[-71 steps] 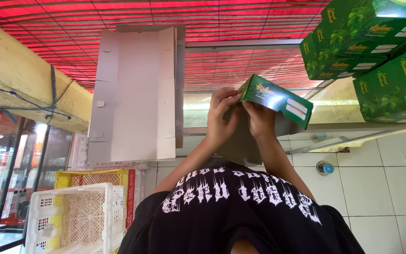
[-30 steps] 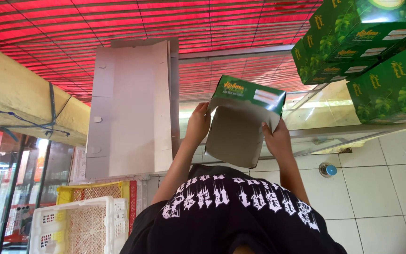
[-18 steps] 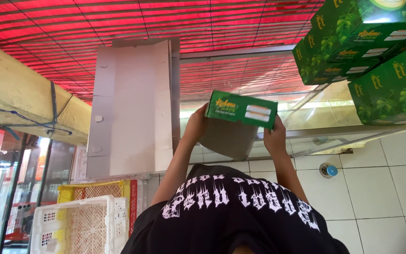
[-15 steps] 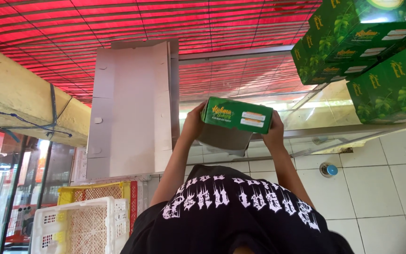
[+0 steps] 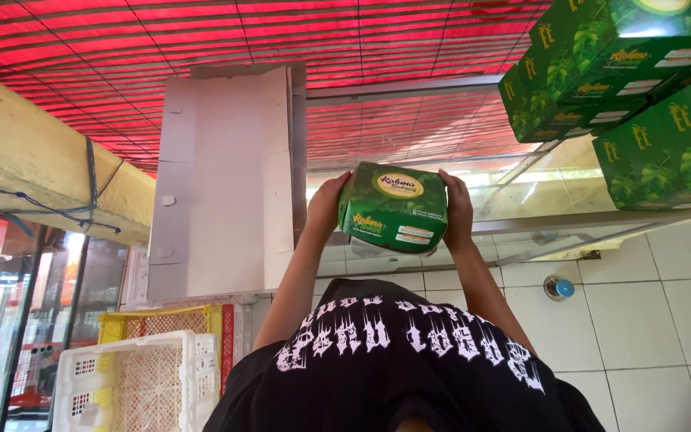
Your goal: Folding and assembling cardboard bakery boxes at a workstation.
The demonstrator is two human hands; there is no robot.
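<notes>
Head view: green box [image 5: 393, 206] sits clamped between left hand [image 5: 328, 206] and right hand [image 5: 457, 210], fingers closed on its opposite short sides, long axis spanning both palms.

Green box [image 5: 393, 206] (leaf pattern); red-striped awning [image 5: 281, 32]

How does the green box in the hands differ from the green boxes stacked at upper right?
The held green box is single, gripped at its sides by the left hand and right hand; the stacked green boxes are several, packed together, untouched. The held box shows a round yellow emblem; the stacked ones show leaf-patterned faces. Both are green printed cartons with pale labels.
</notes>
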